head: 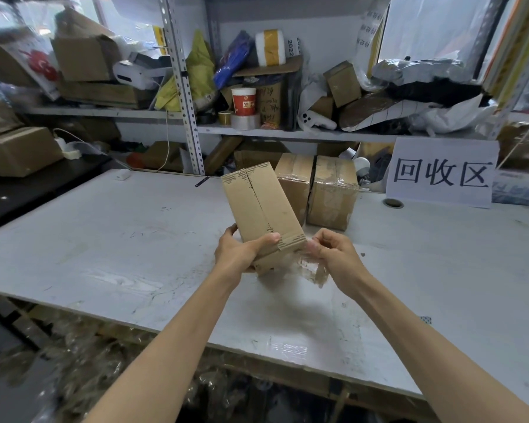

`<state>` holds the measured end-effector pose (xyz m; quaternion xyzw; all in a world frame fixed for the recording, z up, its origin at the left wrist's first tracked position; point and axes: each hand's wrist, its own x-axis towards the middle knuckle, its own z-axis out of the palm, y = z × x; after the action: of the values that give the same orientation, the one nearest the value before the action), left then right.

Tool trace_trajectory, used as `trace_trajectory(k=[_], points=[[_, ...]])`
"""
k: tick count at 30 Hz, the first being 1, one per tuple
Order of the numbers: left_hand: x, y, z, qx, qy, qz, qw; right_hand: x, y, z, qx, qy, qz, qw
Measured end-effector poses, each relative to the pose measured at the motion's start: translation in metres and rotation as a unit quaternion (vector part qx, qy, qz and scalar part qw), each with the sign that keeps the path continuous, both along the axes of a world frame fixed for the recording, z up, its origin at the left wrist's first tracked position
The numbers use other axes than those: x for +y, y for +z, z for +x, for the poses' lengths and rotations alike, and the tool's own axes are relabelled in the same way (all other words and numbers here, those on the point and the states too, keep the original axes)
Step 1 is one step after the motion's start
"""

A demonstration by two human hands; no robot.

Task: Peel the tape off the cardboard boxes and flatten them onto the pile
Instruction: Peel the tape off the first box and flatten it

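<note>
Cardboard box point(261, 206) tilted above counter point(104, 239), near end gripped by left hand point(242, 250); right hand point(333, 254) pinches clear tape point(310, 265) just right.

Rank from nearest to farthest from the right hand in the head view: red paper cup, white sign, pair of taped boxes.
1. Taped boxes, just behind the right hand.
2. White sign, back right of table.
3. Red paper cup, on the shelf behind.
</note>
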<state>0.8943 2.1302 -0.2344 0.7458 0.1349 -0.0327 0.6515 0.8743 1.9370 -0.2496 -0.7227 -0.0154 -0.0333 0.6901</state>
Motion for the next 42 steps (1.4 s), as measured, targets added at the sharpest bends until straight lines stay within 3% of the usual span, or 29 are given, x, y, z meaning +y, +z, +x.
trace_trajectory(k=[2,7,12,16,23,29,34,37,42], points=[[0.002,0.006,-0.001,0.015,-0.006,-0.043,0.999,-0.001,0.008,0.001,0.004,0.014,0.022,1.0],[0.008,0.016,-0.005,0.018,0.015,-0.088,0.996,0.008,0.027,0.003,-0.053,-0.125,-0.126,0.983],[0.013,0.032,-0.002,-0.004,0.024,-0.087,0.996,0.022,0.045,-0.003,-0.183,-0.099,-0.187,0.96],[0.016,0.041,-0.002,-0.009,0.008,-0.052,0.999,0.029,0.053,-0.007,-0.234,-0.134,-0.183,0.945],[0.017,0.051,-0.009,-0.138,-0.118,0.097,0.979,0.015,0.061,0.004,-0.132,-0.12,-0.113,0.978],[0.006,0.054,-0.011,-0.245,-0.106,0.167,0.949,0.013,0.067,0.002,-0.131,-0.111,-0.093,0.981],[-0.006,0.061,-0.014,-0.262,-0.055,0.238,0.934,0.009,0.077,-0.004,-0.162,-0.177,-0.003,0.971],[-0.01,0.064,-0.013,-0.26,-0.025,0.301,0.917,0.011,0.08,-0.004,-0.177,-0.204,-0.032,0.962],[-0.012,0.07,-0.002,-0.257,-0.032,0.295,0.92,0.012,0.079,-0.011,-0.225,-0.214,-0.124,0.942]])
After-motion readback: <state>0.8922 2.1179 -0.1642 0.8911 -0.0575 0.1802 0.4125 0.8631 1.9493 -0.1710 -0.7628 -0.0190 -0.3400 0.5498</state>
